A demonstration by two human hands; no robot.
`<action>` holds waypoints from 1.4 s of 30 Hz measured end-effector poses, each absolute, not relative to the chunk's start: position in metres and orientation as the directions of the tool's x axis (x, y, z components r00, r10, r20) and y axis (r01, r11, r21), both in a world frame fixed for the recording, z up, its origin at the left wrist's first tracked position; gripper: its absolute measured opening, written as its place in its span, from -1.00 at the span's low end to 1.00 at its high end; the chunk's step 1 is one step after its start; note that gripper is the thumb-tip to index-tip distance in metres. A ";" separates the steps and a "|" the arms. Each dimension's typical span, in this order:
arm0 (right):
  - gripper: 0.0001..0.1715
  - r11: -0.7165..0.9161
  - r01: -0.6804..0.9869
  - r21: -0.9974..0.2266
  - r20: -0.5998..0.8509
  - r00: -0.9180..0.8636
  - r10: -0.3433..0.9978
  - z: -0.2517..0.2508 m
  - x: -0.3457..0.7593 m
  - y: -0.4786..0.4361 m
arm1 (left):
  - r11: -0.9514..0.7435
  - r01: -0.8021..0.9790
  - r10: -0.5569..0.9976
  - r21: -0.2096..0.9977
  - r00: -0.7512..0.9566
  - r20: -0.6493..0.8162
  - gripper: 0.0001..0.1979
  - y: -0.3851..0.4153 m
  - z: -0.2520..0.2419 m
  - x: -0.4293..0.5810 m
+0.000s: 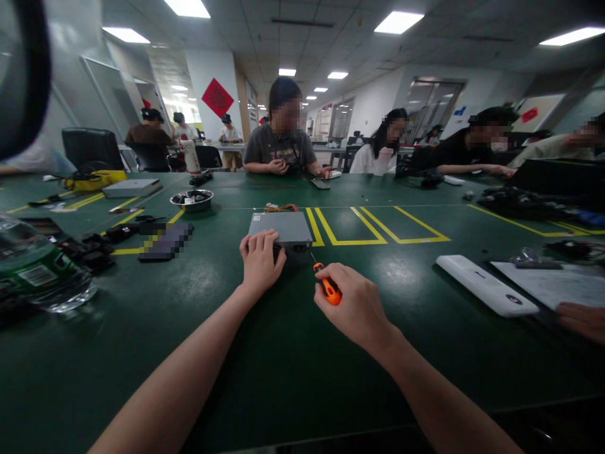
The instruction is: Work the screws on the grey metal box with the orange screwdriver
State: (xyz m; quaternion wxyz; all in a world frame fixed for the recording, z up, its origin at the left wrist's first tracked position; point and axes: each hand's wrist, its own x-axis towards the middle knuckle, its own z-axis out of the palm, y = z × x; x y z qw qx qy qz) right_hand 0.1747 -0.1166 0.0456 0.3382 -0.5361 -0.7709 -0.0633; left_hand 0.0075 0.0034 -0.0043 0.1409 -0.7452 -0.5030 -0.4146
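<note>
A flat grey metal box, a computer power supply [288, 226], lies on the green table, with a bundle of coloured wires [280, 207] at its far side. My left hand [261, 257] grips its near left corner, fingers over the top and thumb at the front face. In my right hand [350, 301] is an orange and black screwdriver [331, 291], held by the handle. Its thin shaft points at the right end of the front face, near the socket [300, 248]. Whether the tip touches the box I cannot tell.
Yellow tape [352, 243] marks the table behind the box. To the left are a metal bowl [193, 200] of small parts, a dark phone-like object [166, 242] and a water bottle [42, 268]. A white device [486, 285] and a clipboard [553, 280] lie right. Several people sit around.
</note>
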 end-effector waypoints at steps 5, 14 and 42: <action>-0.71 0.395 0.871 -0.293 0.569 -0.172 0.804 0.050 0.175 -0.117 | -0.456 0.865 0.633 0.211 0.148 0.760 -0.71 0.003 -0.004 0.008; -0.86 0.291 0.912 -0.289 0.508 -0.112 0.854 0.051 0.177 -0.120 | -0.458 0.863 0.637 0.213 0.151 0.756 -0.70 0.003 -0.004 0.007; -0.66 0.312 0.896 -0.317 0.448 -0.148 0.882 0.050 0.176 -0.119 | -0.448 0.871 0.633 0.202 0.149 0.759 -0.71 0.002 -0.004 0.008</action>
